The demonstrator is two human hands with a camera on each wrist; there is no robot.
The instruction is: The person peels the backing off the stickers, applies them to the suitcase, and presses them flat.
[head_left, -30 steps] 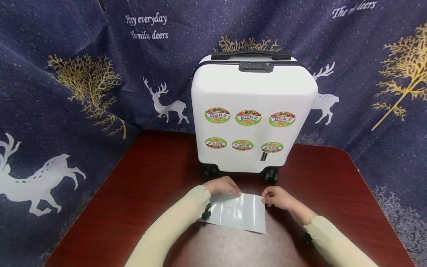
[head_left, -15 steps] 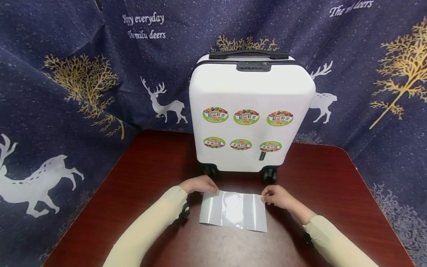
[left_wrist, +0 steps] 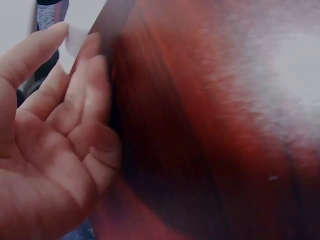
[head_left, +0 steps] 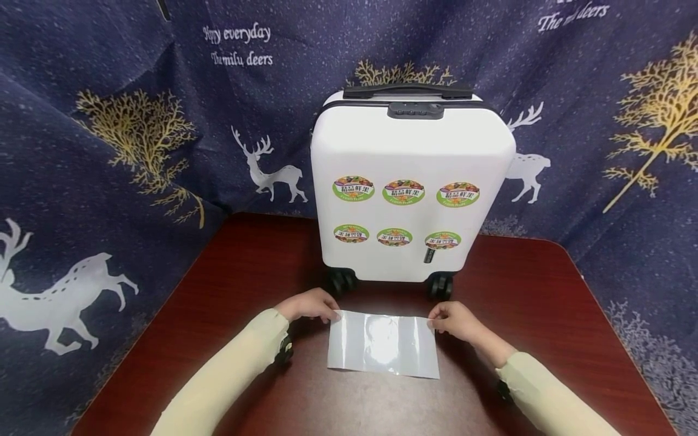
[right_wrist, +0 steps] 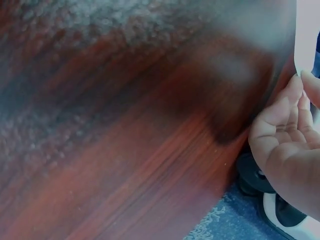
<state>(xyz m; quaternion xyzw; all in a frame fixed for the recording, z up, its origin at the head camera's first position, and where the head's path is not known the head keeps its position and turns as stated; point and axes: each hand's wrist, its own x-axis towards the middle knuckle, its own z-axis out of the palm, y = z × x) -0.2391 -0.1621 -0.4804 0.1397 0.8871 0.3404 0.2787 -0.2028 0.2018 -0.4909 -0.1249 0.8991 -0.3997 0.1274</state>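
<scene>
A glossy pale sheet [head_left: 354,345] with faint vertical creases hangs between both hands, close over the table. My left hand [head_left: 312,304] pinches its upper left corner; in the left wrist view the thumb and fingers [left_wrist: 90,75] close on a white corner of the sheet [left_wrist: 75,37]. At the upper right corner, my right hand [head_left: 457,321] pinches the sheet between thumb and fingertips, and the right wrist view shows the sheet's edge [right_wrist: 306,40] in that grip. Just behind stands a white suitcase [head_left: 414,148] with two rows of oval fruit stickers [head_left: 403,192].
The suitcase's black wheels [head_left: 440,286] rest on a dark red wooden table [head_left: 262,260]. A black carry handle [head_left: 409,90] tops the case. Behind it hangs a navy cloth [head_left: 272,97] printed with white deer and golden trees.
My left hand has slid left along the sheet's top edge to its corner, uncovering the sheet's left part. The right hand has stayed at the right corner.
</scene>
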